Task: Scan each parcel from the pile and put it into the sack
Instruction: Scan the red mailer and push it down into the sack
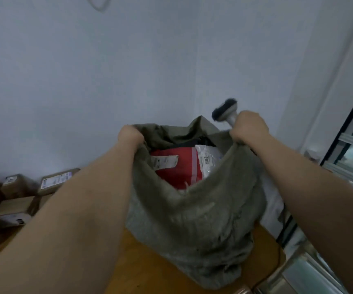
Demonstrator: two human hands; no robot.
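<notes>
Fingers [132, 135] gripping sack [192, 219] rim, scanner [224, 112] in R hand [248, 127]

A pale grey-blue wall [128, 60] filled most of the view. A thin dark cable [99, 6] hung in a loop at the top of it. On the right stood a glass door with a dark frame [345, 128] and metal rails. Below was a brown wooden table surface [150, 268], and a thin dark cord [277, 264] lay near its right edge.

Pale wall [128, 60], brown table [150, 262]
</notes>
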